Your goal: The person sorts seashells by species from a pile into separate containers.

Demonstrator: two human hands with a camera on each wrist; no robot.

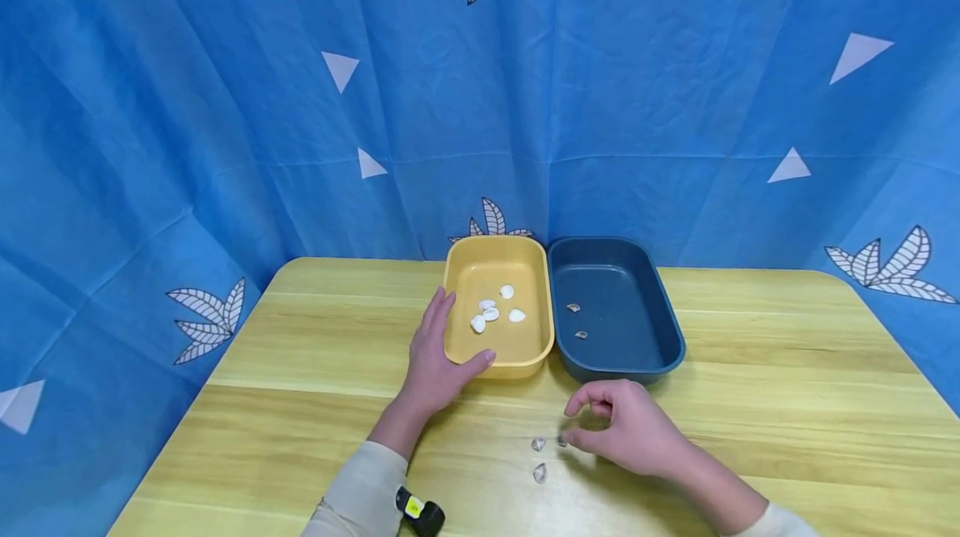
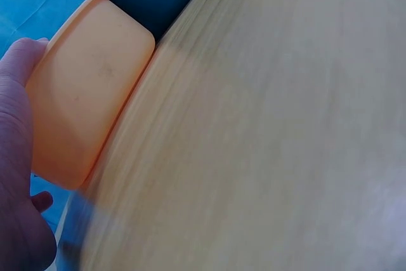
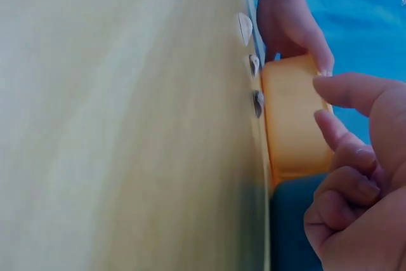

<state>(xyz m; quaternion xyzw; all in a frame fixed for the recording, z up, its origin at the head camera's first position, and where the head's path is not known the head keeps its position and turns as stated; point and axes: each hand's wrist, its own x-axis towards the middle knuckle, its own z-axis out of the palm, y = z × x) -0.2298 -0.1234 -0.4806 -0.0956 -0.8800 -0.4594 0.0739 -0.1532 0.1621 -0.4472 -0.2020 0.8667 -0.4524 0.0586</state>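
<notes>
My left hand (image 1: 435, 358) rests at the near left corner of a yellow tray (image 1: 500, 368), its thumb over the front rim and its fingers along the left side. Several white seashells (image 1: 517, 315) lie inside that tray. Just in front of a dark blue tray (image 1: 670, 312), my right hand (image 1: 633, 429) hovers low over the table, thumb and index finger apart and nothing between them. Below its thumb sits a grey-brown seashell (image 3: 258, 103). Two similar shells, one seashell (image 1: 538, 444) and another seashell (image 1: 540, 473), lie to its left.
Two small brownish shells (image 1: 573, 308) are in the blue tray, which stands right beside the yellow one. A blue patterned curtain (image 1: 480, 87) hangs behind the wooden table (image 1: 787, 370). A black strap device (image 1: 422, 512) is on my left wrist.
</notes>
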